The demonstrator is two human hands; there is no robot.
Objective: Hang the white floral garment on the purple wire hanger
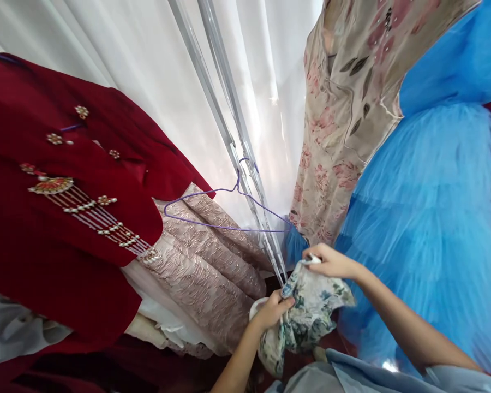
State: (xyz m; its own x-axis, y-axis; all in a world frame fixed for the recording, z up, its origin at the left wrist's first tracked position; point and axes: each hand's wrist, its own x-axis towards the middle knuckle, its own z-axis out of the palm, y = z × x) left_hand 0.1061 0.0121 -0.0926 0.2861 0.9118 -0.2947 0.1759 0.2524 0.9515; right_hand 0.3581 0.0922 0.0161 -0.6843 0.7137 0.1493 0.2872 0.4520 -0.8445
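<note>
Low in the middle, a white garment with a blue and green floral print (311, 311) hangs bunched between my two hands. My left hand (273, 310) is closed on its left edge, the thumb lying over the cloth. Its upper right edge is pinched in my right hand (331, 262). Folds hide what kind of garment it is. Just above my hands, a purple wire hanger (229, 224) with no garment on it hangs by its hook at the metal poles (225, 120).
To the left hang a dark red jacket (65, 218) with beaded ornaments and a pink textured skirt (213, 273). On the right are a beige floral dress (327, 131) and a blue tulle gown (425, 218). A white curtain (118, 49) covers the back.
</note>
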